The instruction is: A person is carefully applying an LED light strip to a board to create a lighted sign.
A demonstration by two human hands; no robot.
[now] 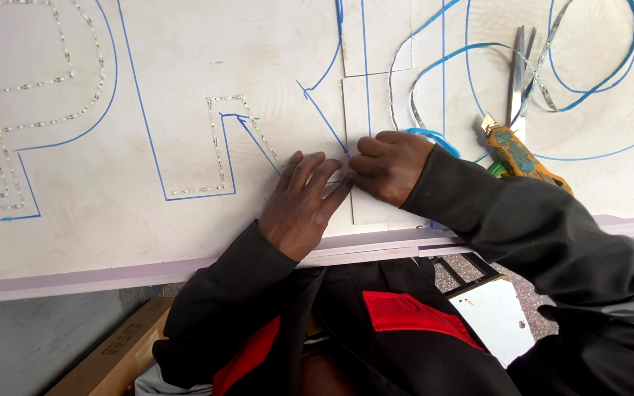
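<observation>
Both hands point(346, 183) on LED strip point(262, 139)

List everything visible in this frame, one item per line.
board: one, white with blue outlines, across the top
light strip: several runs of small dots, stuck inside the outlines
loose strip: one, silvery, coiled upper right
scissors: one, metal, upper right
utility knife: one, orange, right of hands
cardboard box: one, brown, bottom left
white panel: one, lower right
left hand: flat on board
right hand: pressing beside it
</observation>
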